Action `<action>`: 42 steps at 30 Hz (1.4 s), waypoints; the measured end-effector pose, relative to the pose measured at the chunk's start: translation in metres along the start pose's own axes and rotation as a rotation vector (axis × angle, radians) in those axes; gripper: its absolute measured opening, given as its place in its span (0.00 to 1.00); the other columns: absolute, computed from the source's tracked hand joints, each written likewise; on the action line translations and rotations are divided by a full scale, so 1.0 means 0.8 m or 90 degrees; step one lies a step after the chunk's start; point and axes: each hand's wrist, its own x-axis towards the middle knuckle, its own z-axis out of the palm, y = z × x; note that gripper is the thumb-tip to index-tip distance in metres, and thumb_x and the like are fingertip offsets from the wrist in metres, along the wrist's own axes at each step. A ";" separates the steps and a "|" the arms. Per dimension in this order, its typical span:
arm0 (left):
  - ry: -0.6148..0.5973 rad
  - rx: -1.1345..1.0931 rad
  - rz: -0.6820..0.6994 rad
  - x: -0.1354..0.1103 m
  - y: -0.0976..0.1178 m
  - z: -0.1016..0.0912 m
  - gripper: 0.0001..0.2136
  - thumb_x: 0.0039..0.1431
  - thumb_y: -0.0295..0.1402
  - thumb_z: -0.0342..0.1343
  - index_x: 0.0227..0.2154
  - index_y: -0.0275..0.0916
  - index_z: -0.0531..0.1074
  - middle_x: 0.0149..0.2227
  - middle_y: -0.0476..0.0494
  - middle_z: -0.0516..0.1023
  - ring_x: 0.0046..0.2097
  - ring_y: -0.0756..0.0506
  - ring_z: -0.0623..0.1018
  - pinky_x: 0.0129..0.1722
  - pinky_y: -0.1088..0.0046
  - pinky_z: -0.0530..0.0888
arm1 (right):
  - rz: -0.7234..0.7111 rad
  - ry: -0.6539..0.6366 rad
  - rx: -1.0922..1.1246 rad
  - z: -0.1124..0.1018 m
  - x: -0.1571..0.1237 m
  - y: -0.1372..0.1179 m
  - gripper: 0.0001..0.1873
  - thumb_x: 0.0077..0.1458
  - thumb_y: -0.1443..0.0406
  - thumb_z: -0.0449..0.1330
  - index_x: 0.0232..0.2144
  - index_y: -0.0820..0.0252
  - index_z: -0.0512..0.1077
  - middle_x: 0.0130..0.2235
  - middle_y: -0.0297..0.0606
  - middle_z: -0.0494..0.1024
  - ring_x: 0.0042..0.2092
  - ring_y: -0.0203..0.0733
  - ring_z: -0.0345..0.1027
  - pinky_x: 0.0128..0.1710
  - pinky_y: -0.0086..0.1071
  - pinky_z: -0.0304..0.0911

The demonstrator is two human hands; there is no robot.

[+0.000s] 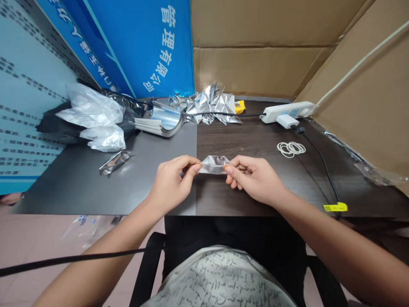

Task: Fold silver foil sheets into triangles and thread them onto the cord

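Note:
A folded piece of silver foil film (214,164) is stretched between my two hands just above the dark tabletop. My left hand (175,179) pinches its left end between thumb and fingertips. On the other side my right hand (252,175) pinches the right end, its lower fingers curled beneath. The foil's middle is a flat, shiny strip with slanted ends; its tips are hidden by my fingers. Another folded silver foil piece (115,163) lies apart on the grey mat, left of my left hand.
Behind are a pile of crumpled foil pieces (212,104), a yellow tape measure (239,107) and a curled stack of silver sheets (162,120). Clear plastic bags (96,113) sit left. White rubber bands (291,149), a power strip (289,111) and a black cable (322,164) lie right.

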 end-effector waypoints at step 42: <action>-0.137 -0.113 -0.090 0.263 -0.088 0.105 0.09 0.51 0.37 0.62 0.26 0.36 0.74 0.24 0.49 0.74 0.29 0.48 0.72 0.31 0.72 0.64 | -0.142 -0.088 -0.368 -0.133 0.278 0.048 0.09 0.54 0.60 0.65 0.27 0.61 0.77 0.25 0.35 0.79 0.28 0.38 0.70 0.30 0.30 0.57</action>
